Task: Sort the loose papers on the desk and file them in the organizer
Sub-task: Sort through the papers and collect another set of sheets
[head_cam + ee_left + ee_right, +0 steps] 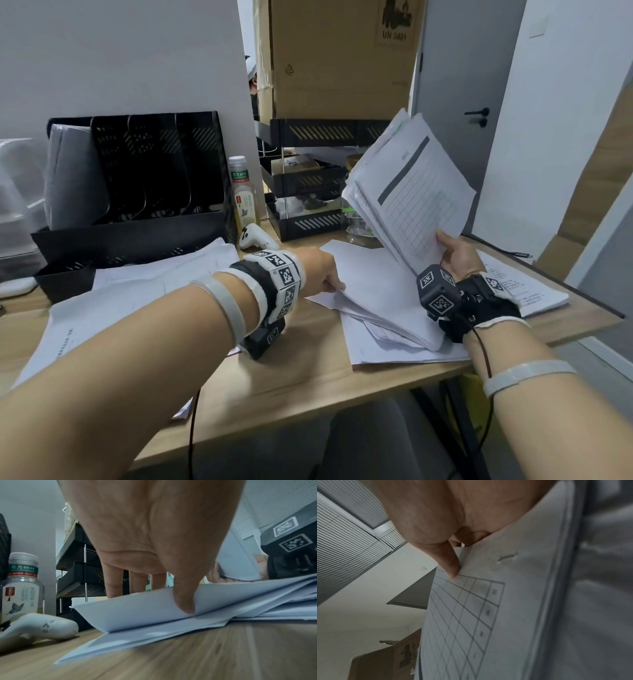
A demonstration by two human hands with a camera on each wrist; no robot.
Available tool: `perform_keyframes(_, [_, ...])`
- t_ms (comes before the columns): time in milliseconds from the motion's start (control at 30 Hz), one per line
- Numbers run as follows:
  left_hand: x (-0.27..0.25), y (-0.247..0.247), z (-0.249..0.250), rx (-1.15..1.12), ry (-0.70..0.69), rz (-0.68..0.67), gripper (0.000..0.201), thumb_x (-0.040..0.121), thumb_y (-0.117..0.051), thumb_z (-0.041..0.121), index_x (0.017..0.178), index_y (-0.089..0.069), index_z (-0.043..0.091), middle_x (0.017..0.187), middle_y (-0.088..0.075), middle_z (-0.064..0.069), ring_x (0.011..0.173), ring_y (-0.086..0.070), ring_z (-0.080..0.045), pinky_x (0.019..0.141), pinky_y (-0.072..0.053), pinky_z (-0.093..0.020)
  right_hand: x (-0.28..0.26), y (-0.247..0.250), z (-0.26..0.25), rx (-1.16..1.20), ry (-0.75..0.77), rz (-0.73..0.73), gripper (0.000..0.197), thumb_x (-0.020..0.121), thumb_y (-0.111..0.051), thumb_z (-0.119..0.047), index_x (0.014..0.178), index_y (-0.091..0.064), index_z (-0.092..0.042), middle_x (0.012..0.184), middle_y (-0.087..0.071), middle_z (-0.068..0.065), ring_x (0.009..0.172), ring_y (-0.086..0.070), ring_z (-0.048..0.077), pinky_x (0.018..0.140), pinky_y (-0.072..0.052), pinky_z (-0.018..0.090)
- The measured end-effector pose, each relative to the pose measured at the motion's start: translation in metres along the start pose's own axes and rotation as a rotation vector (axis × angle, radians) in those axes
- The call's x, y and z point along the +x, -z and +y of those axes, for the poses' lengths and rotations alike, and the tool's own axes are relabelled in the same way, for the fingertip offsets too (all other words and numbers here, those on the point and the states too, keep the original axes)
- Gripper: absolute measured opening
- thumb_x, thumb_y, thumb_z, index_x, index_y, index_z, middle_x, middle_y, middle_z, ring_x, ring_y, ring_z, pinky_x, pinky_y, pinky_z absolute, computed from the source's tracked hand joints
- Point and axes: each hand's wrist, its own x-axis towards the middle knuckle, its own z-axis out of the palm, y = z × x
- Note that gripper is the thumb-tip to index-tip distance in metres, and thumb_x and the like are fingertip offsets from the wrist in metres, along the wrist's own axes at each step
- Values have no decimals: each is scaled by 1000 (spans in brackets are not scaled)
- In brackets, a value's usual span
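The right hand gripped the lower edge of a thick sheaf of white printed papers with a ruled table on top, thumb across the front sheet, holding it raised and tilted above the light wooden desk. The left hand pinched the near corner of a flat stack of white sheets lying on the desk, thumb under the top sheet and fingers over it. Behind stood the black perforated metal file organizer, well apart from both hands.

The paper looked light, limp and slippery sheet on sheet; loose leaves would likely fan or slide unless pinched near an edge with support beneath.

The right wrist view alone showed a metal staple binding the top document. The left wrist view alone showed the thumb curling the top sheet's corner upward. Only the head view showed the organizer's slots.
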Motion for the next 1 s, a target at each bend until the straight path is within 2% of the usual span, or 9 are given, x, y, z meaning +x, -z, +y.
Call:
perform_keyframes(133, [4, -4, -9, -7, -13, -30, 54, 83, -72, 64, 134, -64, 48, 122, -70, 6, 111, -65, -22, 95, -53, -32, -1, 1, 0, 41, -2, 0, 40, 104, -49, -26, 140, -54, -9, 76, -78, 8, 54, -75, 24, 41, -57, 37])
perform_keyframes(267, [-1, -1, -3, -53, -94, -26, 74, 71, -81, 66, 138, -62, 44, 137, -66, 8, 126, -60, -18, 105, -47, -29, -4, 1, 0, 33, -5, -19, 41, 104, -48, -26, 141, -53, -10, 65, -77, 6, 51, -74, 23, 39, -57, 38])
perform_keyframes(400, [-2, 7, 11, -7, -236, -1, 60, 84, -79, 50, 140, -62, 40, 128, -73, 6, 110, -66, -10, 89, -45, -21, -5, 0, 0, 20, -36, -22, 45, 102, -51, -29, 144, -52, -12, 97, -76, 10, 60, -76, 26, 42, -58, 41])
perform_keyframes(500, [0, 7, 17, 116, -288, 25, 59, 90, -70, 22, 145, -58, 37, 129, -72, 5, 116, -66, -16, 84, -41, -20, -6, -2, -1, 11, -62, -9, 46, 101, -53, -30, 144, -52, -14, 135, -63, 11, 90, -69, 31, 47, -60, 43])
perform_keyframes(700, [4, 2, 15, 94, -318, 82, 45, 101, -55, 19, 144, -60, 34, 130, -72, 3, 118, -63, -21, 93, -45, -25, -8, -3, -3, 18, -44, 9, 46, 100, -55, -29, 144, -53, -16, 140, -60, 10, 99, -65, 31, 50, -60, 43])
perform_keyframes(833, [5, 6, -2, 30, -259, 177, 32, 101, -58, 22, 127, -74, 30, 114, -78, -1, 103, -70, -26, 95, -55, -38, -9, -2, -4, 61, 12, 9, 44, 101, -52, -26, 144, -52, -15, 134, -64, 11, 92, -69, 31, 50, -61, 42])
perform_keyframes(900, [4, 12, -11, -14, -204, 266, 20, 101, -57, 23, 107, -76, 20, 95, -77, 0, 89, -70, -27, 84, -55, -38, -12, -3, -6, 103, 49, 0, 34, 102, -51, -24, 134, -58, -13, 108, -76, 9, 75, -76, 28, 48, -60, 39])
perform_keyframes(933, [5, 14, -18, -65, -167, 334, 18, 102, -56, 21, 93, -71, 16, 84, -72, 3, 82, -67, -27, 77, -53, -35, -14, -3, -7, 115, 60, 5, 27, 103, -50, -24, 125, -60, -13, 94, -78, 7, 68, -76, 26, 46, -60, 36])
perform_keyframes(1000, [1, 19, -32, -232, -65, 511, 24, 103, -55, 18, 79, -56, 18, 74, -59, 6, 76, -62, -24, 70, -45, -29, -15, -4, -9, 122, 83, 21, 28, 104, -48, -23, 127, -58, -13, 97, -75, 6, 78, -71, 28, 53, -60, 36])
